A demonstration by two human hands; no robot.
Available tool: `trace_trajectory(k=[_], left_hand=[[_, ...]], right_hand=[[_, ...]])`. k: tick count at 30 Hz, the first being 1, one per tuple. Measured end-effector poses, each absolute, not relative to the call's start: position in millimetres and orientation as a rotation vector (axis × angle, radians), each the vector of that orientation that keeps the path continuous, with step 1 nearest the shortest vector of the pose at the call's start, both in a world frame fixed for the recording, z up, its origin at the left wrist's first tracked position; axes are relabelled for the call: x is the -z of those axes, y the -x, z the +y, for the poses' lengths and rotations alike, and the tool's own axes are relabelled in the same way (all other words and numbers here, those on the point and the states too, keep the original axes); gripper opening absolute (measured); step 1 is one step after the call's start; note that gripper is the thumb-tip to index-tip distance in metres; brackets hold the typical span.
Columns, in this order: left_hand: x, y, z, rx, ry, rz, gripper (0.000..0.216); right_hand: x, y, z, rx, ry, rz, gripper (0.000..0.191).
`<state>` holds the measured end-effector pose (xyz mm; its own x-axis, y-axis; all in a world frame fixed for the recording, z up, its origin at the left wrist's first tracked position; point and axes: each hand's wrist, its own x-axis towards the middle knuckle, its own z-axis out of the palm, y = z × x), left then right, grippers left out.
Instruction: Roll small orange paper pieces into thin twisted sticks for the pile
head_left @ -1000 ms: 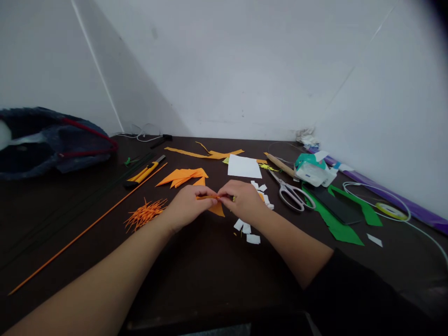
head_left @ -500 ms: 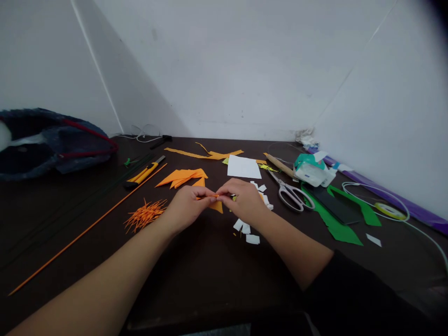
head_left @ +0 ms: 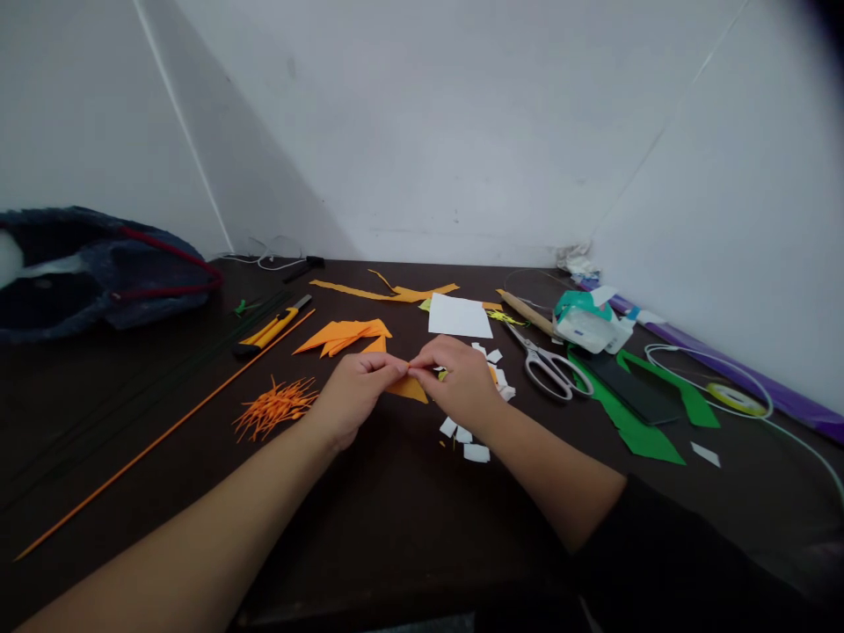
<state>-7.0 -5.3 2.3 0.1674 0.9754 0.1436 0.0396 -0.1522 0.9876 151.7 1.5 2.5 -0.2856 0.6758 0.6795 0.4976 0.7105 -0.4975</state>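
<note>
At the middle of the dark table (head_left: 369,545), a small orange piece (head_left: 409,366), clamped in the pinched fingertips of the person's left hand (head_left: 357,393) and right hand (head_left: 460,378); orange paper (head_left: 413,390) just beneath; left, a pile of orange strips (head_left: 272,409); right, white scraps (head_left: 476,453), then scissors (head_left: 535,356); farther, a white sheet (head_left: 460,316).

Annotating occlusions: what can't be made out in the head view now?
Head view, all:
Small orange paper-like piece: mostly hidden by left hand and right hand fingers.
Small white paper scraps: count unclear, right hand partly in front.
Dark blue bundle with red edging: cut off by left edge.
</note>
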Motion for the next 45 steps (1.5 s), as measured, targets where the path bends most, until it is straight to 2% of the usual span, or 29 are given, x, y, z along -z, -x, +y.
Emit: trace_trajectory(k=[8, 14, 18, 23, 27, 45], left_hand=[[-7, 2, -8, -1.243, -1.143, 0.885, 0.012], [-9, 5, -8, -1.246, -1.022, 0.826, 0.012], [-7, 7, -6, -1.263, -1.055, 0.801, 0.012], [-6, 6, -8, -1.239, -1.228, 0.893, 0.012], [-5, 4, -8, -1.207, -1.36, 0.949, 0.011], [-7, 3, -10, -1.133, -1.525, 1.105, 0.014]], right_hand=[[0, -156, -1, 0.093, 0.811, -2.12, 0.025], [-6, -159, -3, 0.19, 0.777, -2.266, 0.035], [-6, -157, -3, 0.145, 0.677, -2.157, 0.031], [-9, -154, -3, -0.156, 0.715, -1.816, 0.018], [-9, -153, -1, -0.308, 0.778, -1.834, 0.016], [-7, -152, 1, -0.17, 0.867, -1.92, 0.014]])
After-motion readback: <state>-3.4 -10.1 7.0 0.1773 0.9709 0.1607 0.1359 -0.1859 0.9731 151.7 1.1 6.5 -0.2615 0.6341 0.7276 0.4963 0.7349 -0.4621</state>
